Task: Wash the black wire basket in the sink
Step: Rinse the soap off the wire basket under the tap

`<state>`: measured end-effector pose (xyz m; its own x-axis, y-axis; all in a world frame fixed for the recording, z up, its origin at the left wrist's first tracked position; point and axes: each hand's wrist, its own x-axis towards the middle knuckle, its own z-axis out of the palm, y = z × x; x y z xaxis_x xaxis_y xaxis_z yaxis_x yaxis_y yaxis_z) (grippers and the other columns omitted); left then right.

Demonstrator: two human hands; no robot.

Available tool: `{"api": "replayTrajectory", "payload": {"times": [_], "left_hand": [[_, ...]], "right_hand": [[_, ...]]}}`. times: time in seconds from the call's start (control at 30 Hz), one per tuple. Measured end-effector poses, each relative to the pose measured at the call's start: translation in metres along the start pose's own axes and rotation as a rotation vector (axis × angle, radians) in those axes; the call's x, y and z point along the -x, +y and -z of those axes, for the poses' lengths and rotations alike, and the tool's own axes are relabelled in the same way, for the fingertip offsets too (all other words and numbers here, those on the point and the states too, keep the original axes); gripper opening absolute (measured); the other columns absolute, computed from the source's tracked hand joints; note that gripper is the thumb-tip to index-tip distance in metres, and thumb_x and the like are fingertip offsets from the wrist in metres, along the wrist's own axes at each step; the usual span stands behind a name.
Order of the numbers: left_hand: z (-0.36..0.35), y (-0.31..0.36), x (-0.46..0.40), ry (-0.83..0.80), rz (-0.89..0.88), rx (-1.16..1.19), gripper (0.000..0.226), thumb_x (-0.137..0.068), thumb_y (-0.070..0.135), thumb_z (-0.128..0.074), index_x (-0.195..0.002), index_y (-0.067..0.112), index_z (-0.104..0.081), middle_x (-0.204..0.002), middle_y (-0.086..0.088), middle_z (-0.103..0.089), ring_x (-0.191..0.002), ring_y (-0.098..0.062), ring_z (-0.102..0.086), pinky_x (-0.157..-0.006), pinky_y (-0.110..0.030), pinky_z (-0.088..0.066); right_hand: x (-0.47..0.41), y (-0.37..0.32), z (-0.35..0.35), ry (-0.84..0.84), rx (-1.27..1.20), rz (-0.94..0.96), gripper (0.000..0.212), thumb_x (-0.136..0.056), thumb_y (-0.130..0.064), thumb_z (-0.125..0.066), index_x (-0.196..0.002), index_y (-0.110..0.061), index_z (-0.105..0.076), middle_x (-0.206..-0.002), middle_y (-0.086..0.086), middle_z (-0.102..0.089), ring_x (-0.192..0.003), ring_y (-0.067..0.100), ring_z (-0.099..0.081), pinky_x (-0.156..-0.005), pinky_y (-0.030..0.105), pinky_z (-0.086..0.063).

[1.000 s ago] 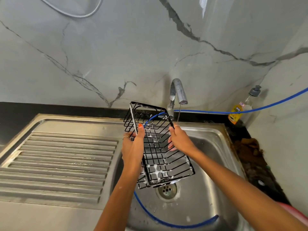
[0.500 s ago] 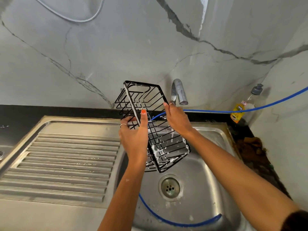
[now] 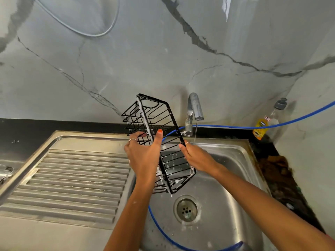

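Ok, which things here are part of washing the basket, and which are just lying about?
In the job:
black wire basket, soapy, held over the sink
left hand and right hand, gripping its rim
tap, running a thin stream

Lying about:
blue hose
soap bottle
draining board
brown cloth

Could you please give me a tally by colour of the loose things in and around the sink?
Black: 1, the wire basket, held by the left hand and right hand.
Blue: 1, the hose.
Yellow: 1, the soap bottle.
Total: 3.
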<state>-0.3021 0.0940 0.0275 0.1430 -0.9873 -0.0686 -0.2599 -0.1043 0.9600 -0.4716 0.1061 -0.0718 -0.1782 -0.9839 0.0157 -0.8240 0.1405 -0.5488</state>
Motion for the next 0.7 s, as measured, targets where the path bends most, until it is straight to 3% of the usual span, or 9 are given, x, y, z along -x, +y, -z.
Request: {"api": "replayTrajectory", "payload": {"times": [0.17,0.23,0.33,0.43,0.57,0.7], "left_hand": [[0.006,-0.001,-0.005,0.012,-0.044,0.000,0.053,-0.077,0.049,-0.076,-0.118,0.021,-0.056,-0.126,-0.007,-0.052,-0.104,-0.021,-0.051,-0.101,-0.046,-0.044],[0.007,-0.001,-0.005,0.024,-0.044,0.053,0.058,-0.077,0.048,-0.076,-0.121,0.018,-0.055,-0.127,-0.008,-0.052,-0.108,-0.022,-0.052,-0.099,-0.041,-0.045],[0.005,-0.001,-0.006,0.073,-0.028,0.166,0.060,-0.080,0.047,-0.074,-0.125,0.014,-0.053,-0.129,-0.007,-0.048,-0.111,-0.020,-0.049,-0.096,-0.033,-0.042],[-0.002,-0.001,-0.011,0.128,0.003,0.279,0.043,-0.082,0.046,-0.073,-0.112,0.022,-0.054,-0.128,-0.007,-0.050,-0.117,-0.023,-0.050,-0.093,-0.030,-0.040],[-0.008,0.000,-0.014,0.153,0.015,0.343,0.030,-0.084,0.045,-0.071,-0.100,0.030,-0.050,-0.122,-0.004,-0.053,-0.115,-0.021,-0.051,-0.088,-0.029,-0.040],[-0.011,0.000,-0.017,0.140,0.031,0.385,0.027,-0.083,0.047,-0.070,-0.094,0.033,-0.049,-0.123,-0.006,-0.056,-0.115,-0.022,-0.054,-0.091,-0.031,-0.044]], "right_hand": [[-0.025,-0.009,0.013,0.126,0.194,0.086,0.059,-0.098,-0.055,-0.015,-0.128,-0.014,-0.046,-0.101,0.012,-0.068,-0.095,0.031,-0.065,-0.077,0.044,-0.052],[-0.031,-0.013,0.022,0.144,0.214,0.064,0.054,-0.098,-0.056,-0.018,-0.108,-0.017,-0.055,-0.097,0.011,-0.068,-0.094,0.031,-0.064,-0.077,0.044,-0.051],[-0.038,-0.017,0.029,0.134,0.105,-0.048,0.061,-0.091,-0.067,-0.019,-0.072,-0.020,-0.052,-0.081,0.006,-0.064,-0.086,0.030,-0.064,-0.079,0.043,-0.050],[-0.042,-0.018,0.030,0.046,-0.216,-0.134,0.079,-0.083,-0.077,-0.024,-0.081,-0.008,-0.063,-0.079,0.010,-0.067,-0.073,0.029,-0.067,-0.072,0.046,-0.056],[-0.023,-0.014,0.028,-0.090,-0.600,-0.197,0.046,-0.098,-0.046,-0.038,-0.099,-0.006,-0.061,-0.079,0.011,-0.062,-0.063,0.021,-0.066,-0.060,0.035,-0.058],[0.014,0.006,0.026,-0.182,-0.797,-0.234,0.031,-0.102,-0.027,-0.038,-0.116,-0.004,-0.053,-0.094,0.014,-0.057,-0.074,0.021,-0.065,-0.066,0.034,-0.059]]}}
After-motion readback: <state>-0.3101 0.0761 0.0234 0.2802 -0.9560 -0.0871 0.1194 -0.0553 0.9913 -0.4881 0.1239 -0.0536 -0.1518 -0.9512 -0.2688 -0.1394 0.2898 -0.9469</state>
